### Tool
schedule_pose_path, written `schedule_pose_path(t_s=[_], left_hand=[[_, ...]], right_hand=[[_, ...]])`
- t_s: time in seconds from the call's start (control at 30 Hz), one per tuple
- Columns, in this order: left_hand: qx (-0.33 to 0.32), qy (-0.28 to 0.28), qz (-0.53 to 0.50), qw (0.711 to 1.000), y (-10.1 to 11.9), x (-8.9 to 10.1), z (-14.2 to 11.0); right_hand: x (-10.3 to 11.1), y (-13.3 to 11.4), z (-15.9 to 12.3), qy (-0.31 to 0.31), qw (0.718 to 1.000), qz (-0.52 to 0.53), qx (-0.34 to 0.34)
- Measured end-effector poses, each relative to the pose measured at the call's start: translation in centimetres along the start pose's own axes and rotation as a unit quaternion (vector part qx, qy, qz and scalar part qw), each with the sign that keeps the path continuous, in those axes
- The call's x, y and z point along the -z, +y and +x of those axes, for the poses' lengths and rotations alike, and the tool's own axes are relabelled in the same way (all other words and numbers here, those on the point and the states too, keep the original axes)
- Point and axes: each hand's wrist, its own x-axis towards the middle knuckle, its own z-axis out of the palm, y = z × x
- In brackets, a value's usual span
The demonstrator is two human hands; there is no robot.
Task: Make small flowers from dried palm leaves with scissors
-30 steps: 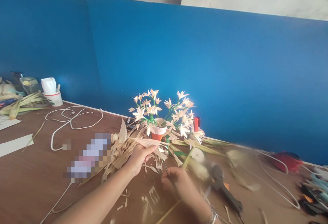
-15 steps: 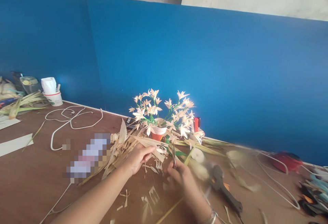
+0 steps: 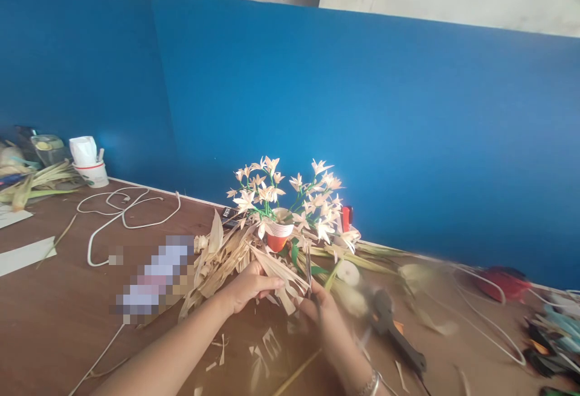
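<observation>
My left hand [image 3: 254,287] pinches a dry corn husk [image 3: 277,266], whose cut strips fan out to the right. In my right hand [image 3: 319,308] is a pair of scissors [image 3: 309,266], its blades pointing up at the right edge of the husk. Just behind both hands stands a red and white paper cup [image 3: 278,236]. Pale husk flowers [image 3: 267,194] on green stems spread around and above it. A heap of dry husks [image 3: 226,263] lies left of the cup, and cut scraps [image 3: 272,344] are strewn on the table below my hands.
A black glue gun [image 3: 399,332] lies right of my right hand, near a white roll [image 3: 348,273]. White cables [image 3: 122,209] loop on the left. A white tub [image 3: 92,174] stands at the back left, and a red object [image 3: 502,284] at the right. A blue panel [image 3: 362,112] rises behind.
My left hand has turned the husk so that its strips slant down to the right. The scissors in my right hand have come up against its edge.
</observation>
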Motion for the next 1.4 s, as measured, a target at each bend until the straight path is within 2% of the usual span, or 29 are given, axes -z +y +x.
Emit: schedule_pose_path(t_s=[0.17, 0.43, 0.73, 0.97, 1.1, 1.23, 1.4], left_hand=[[-0.016, 0.031, -0.029, 0.999, 0.6, 0.0, 0.0], [-0.003, -0.015, -0.011, 1.000, -0.1, 0.2, 0.0], [-0.003, -0.026, -0.007, 1.000, -0.3, 0.3, 0.1], [-0.012, 0.014, -0.019, 1.000, 0.6, 0.1, -0.1], [-0.006, 0.036, 0.007, 0.999, 0.9, 0.0, 0.0], [-0.002, 0.055, 0.036, 0.998, 0.7, 0.1, 0.3], [0.000, 0.042, 0.050, 0.998, 0.6, 0.0, 0.2]], right_hand=[[0.0, -0.2, 0.2, 0.005, 1.000, 0.017, -0.005], [-0.1, 0.5, 0.2, 0.015, 1.000, -0.010, -0.017], [-0.1, 0.8, 0.3, 0.024, 0.999, 0.026, -0.026], [-0.1, 0.9, 0.4, 0.003, 0.999, -0.023, -0.034], [-0.5, 1.0, 0.4, 0.004, 0.997, -0.071, -0.039], [-0.6, 0.8, 0.2, -0.009, 0.997, -0.045, -0.054], [-0.5, 0.8, 0.1, 0.007, 0.997, -0.039, -0.060]])
